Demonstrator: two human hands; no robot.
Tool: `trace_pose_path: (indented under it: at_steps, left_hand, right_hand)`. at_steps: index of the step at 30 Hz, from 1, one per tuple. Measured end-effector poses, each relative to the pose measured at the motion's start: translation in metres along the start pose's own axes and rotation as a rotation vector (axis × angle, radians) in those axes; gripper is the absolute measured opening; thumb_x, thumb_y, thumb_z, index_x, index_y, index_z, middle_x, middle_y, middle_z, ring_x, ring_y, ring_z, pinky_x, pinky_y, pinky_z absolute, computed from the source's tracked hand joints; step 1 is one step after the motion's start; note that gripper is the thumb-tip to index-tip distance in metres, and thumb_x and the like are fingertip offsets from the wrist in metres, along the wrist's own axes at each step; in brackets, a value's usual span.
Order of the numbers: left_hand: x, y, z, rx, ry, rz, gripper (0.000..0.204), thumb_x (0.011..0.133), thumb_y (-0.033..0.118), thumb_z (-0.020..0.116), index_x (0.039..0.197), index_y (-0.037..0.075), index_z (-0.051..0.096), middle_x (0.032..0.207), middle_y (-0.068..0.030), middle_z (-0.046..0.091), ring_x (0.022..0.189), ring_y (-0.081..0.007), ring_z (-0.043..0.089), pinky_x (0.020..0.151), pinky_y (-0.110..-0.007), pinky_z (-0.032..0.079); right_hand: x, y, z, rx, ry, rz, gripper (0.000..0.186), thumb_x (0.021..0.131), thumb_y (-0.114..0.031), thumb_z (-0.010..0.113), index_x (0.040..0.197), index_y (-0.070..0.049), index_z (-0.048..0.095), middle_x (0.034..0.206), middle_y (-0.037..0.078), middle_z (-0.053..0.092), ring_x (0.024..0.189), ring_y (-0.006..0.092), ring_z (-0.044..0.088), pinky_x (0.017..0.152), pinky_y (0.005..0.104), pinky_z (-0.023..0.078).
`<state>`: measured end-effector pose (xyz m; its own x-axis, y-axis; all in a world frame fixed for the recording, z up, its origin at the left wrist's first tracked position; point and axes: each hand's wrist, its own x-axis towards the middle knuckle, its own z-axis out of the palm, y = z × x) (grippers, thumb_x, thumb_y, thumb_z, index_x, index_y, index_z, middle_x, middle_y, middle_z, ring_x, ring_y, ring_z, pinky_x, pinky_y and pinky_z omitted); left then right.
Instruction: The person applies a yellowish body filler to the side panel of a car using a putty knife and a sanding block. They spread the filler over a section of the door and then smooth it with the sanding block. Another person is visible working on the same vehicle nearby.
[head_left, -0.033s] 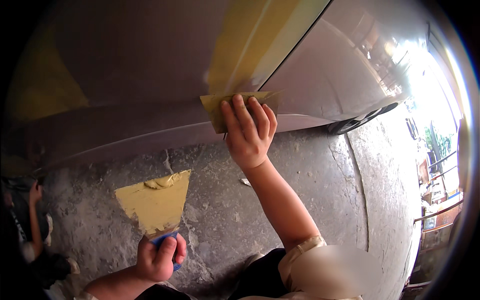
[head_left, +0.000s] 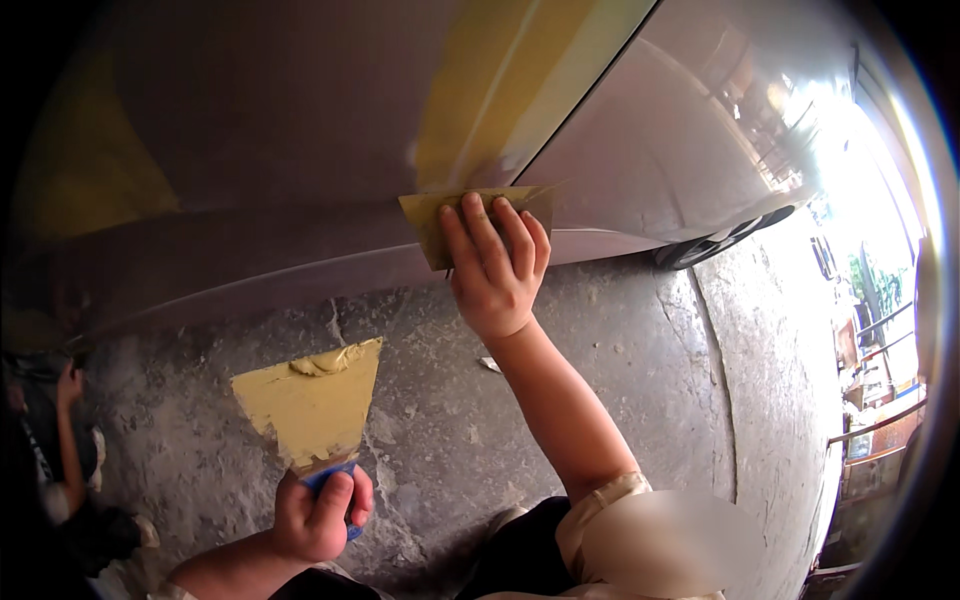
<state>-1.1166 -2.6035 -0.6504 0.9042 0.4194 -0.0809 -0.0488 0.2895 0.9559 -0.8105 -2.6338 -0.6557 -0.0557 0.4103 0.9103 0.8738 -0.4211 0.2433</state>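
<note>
My left hand (head_left: 318, 515) is closed round the blue handle of a wide putty knife (head_left: 340, 477), whose blade carries creamy yellow paste (head_left: 325, 360) above the floor. My right hand (head_left: 495, 265) has its fingers on a flat olive-yellow spreader (head_left: 425, 215) against the mauve car body (head_left: 280, 130). The spreader is near a seam between two panels, below a yellow patch (head_left: 465, 90) with a pale streak. A second yellow patch (head_left: 110, 180) shows on the dim panel at the left.
A car wheel (head_left: 700, 245) is at the right below the body. Another person's arm (head_left: 68, 430) shows at the far left. The cracked concrete floor (head_left: 420, 400) lies below me. A bright opening with clutter and bars (head_left: 875, 370) is at the far right.
My right hand and the spreader have shifted very slightly down and left along the panel. My left hand looks unchanged.
</note>
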Motion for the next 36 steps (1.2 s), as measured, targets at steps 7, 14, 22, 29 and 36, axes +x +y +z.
trace_pose_path:
  at_steps: [7, 14, 22, 29, 36]
  left_hand:
    - [-0.003, 0.010, -0.012, 0.052, -0.073, 0.126, 0.042, 0.101, 0.035, 0.040, 0.101, -0.005, 0.053, 0.076, -0.0151, 0.065, 0.058, -0.0139, 0.057, 0.054, -0.027, 0.049]
    - [0.008, 0.021, -0.043, 0.066, -0.254, -0.033, 0.036, 0.101, 0.031, 0.044, 0.111, -0.001, 0.055, 0.079, -0.0100, 0.066, 0.059, -0.0123, 0.058, 0.057, -0.027, 0.049]
    - [0.005, 0.019, -0.054, 0.158, -0.190, 0.001, 0.034, 0.101, 0.030, 0.045, 0.106, -0.001, 0.057, 0.073, -0.0063, 0.061, 0.055, -0.0102, 0.053, 0.053, -0.026, 0.045]
    - [0.002, 0.017, -0.049, 0.034, -0.154, 0.061, 0.038, 0.101, 0.035, 0.043, 0.105, -0.001, 0.055, 0.073, -0.0074, 0.060, 0.055, -0.0110, 0.053, 0.054, -0.026, 0.045]
    - [0.014, 0.006, -0.034, 0.102, 0.052, 0.142, 0.035, 0.102, 0.037, 0.038, 0.105, 0.003, 0.047, 0.078, -0.0060, 0.056, 0.061, -0.0104, 0.051, 0.056, -0.025, 0.043]
  right_hand:
    - [0.019, -0.014, -0.064, 0.666, -0.037, 0.139, 0.031, 0.077, 0.002, 0.062, 0.107, -0.004, 0.067, 0.104, 0.012, 0.068, 0.087, 0.0231, 0.065, 0.077, 0.0317, 0.051]
    - [0.034, -0.029, -0.109, 1.622, -0.249, 0.641, 0.024, 0.084, 0.008, 0.061, 0.108, 0.005, 0.063, 0.098, 0.017, 0.069, 0.089, 0.0206, 0.068, 0.074, 0.0277, 0.053]
    - [0.054, -0.027, -0.104, 1.344, -0.379, -0.038, 0.043, 0.072, 0.002, 0.067, 0.113, -0.008, 0.068, 0.108, 0.018, 0.067, 0.097, 0.0319, 0.068, 0.081, 0.0366, 0.058]
    - [0.039, -0.023, -0.092, 1.211, -0.650, 0.013, 0.036, 0.075, 0.006, 0.063, 0.110, -0.002, 0.065, 0.105, 0.016, 0.068, 0.091, 0.0302, 0.069, 0.072, 0.0346, 0.058]
    - [0.043, -0.054, -0.102, 0.684, -0.128, 0.064, 0.042, 0.068, -0.005, 0.064, 0.110, -0.007, 0.068, 0.105, 0.013, 0.065, 0.088, 0.0246, 0.062, 0.075, 0.0346, 0.050]
